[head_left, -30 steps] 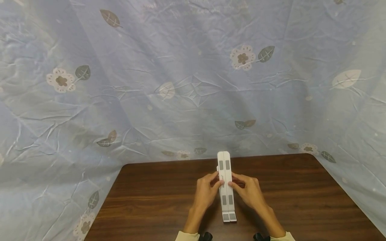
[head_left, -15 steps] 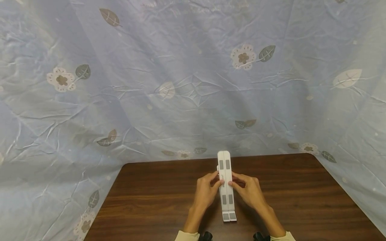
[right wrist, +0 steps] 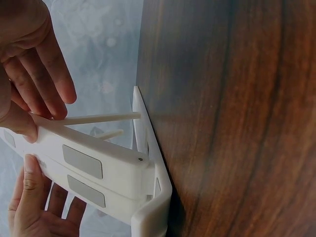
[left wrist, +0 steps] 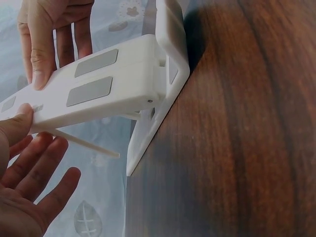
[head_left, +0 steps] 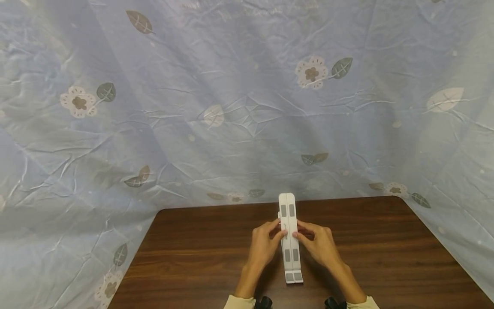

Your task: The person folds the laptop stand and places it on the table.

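Observation:
A white folding laptop stand (head_left: 289,244) with grey rubber pads stands tilted on the table, its two long rails side by side. My left hand (head_left: 264,244) pinches the left rail near mid-length, thumb on the padded face. On the other side my right hand (head_left: 320,244) pinches the right rail the same way. In the left wrist view, the stand's hinged base (left wrist: 155,123) touches the tabletop and a thin strut (left wrist: 89,144) sticks out below the rail. The right wrist view shows another side of the stand (right wrist: 113,168), with the remaining fingers of my right hand (right wrist: 34,64) extended.
The dark wood-grain table (head_left: 185,257) has rounded back corners. A pale blue cloth (head_left: 247,120) printed with leaves and flowers hangs behind it and along both sides. Dark wrist straps (head_left: 263,302) and light sleeves show at the bottom edge.

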### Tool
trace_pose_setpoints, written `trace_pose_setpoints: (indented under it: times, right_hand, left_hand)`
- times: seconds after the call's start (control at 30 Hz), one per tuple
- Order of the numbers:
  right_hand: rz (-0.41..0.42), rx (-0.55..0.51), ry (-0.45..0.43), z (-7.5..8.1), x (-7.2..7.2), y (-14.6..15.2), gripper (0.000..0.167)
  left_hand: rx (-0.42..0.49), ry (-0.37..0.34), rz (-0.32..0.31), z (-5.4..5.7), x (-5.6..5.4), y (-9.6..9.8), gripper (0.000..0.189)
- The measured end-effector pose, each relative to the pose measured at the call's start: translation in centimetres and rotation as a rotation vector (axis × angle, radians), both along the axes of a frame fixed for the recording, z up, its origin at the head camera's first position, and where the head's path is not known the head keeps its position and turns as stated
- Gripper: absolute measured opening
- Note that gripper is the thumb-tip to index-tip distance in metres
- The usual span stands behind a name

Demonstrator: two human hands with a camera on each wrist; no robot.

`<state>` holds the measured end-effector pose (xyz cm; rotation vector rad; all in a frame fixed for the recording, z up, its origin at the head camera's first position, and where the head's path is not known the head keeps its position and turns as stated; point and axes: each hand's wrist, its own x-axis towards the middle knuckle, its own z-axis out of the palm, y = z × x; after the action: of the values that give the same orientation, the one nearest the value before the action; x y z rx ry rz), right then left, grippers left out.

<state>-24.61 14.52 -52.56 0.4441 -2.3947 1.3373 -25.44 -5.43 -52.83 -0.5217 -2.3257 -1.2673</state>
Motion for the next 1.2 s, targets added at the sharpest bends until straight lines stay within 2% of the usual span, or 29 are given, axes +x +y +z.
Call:
trace_pose_setpoints:
  times: [0.2, 0.43, 0.7, 0.93, 1.2]
  right_hand:
    - [0.011, 0.001, -0.007, -0.1, 0.0, 0.1, 0.044]
    - [0.017, 0.044, -0.035, -0.2, 0.2, 0.1, 0.053]
    - [0.014, 0.046, -0.077, -0.5, 1.0, 0.2, 0.061]
    - [0.037, 0.061, -0.095, -0.9, 2.0, 0.4, 0.063]
    - [0.075, 0.145, -0.112, -1.4, 3.5, 0.9, 0.063]
  left_hand:
    - [-0.006, -0.021, -0.002, 0.3, -0.1, -0.2, 0.036]
    - [0.063, -0.113, -0.106, 1.6, -0.2, -0.8, 0.056]
    - [0.119, -0.156, -0.176, 2.4, -0.8, -1.0, 0.058]
    - [0.094, -0.122, -0.156, 3.4, -1.6, -1.3, 0.057]
    - [0.042, -0.086, -0.131, 5.1, -2.9, -1.7, 0.055]
